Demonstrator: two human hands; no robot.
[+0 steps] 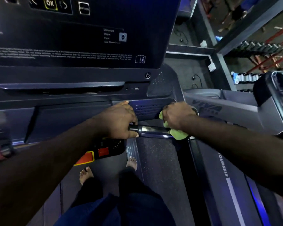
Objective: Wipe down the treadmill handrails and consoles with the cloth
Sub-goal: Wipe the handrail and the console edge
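The left hand (119,119) grips the inner end of the chrome-banded front handrail (152,128). The right hand (178,116) is closed round the green cloth (178,134), which wraps the bar's outer end. Hold the cloth fully round the bar, twist it while sliding toward the left hand, then move that hand to expose the covered section.

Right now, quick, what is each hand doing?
Left hand: closed, gripping the handrail.
Right hand: closed, holding the green cloth against the same handrail.
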